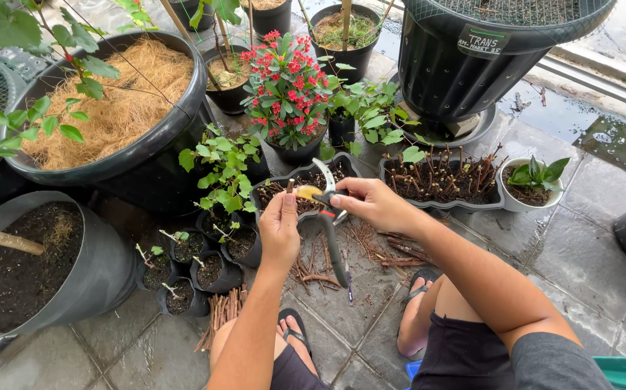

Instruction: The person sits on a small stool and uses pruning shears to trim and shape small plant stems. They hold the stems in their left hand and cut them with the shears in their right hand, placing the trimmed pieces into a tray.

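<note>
My left hand point(279, 230) pinches a short brown stem cutting point(290, 186) upright between its fingers. My right hand point(372, 204) grips pruning shears point(326, 217) with dark handles, the metal blades raised right next to the top of the cutting. Both hands hover above a dark scalloped tray point(342, 165) of soil with planted cuttings. Loose twigs and trimmings point(324, 266) lie on the tiles under my hands. A bundle of cut sticks point(220, 312) rests by my left knee.
A red-flowered plant point(287, 88) stands behind the tray. A second tray of cuttings point(443, 182) and a small white pot point(535, 186) sit right. Several small black grow bags point(183, 274), a large soil bag point(31, 267) and a straw-filled tub point(121, 101) stand left. Wet tiles at right.
</note>
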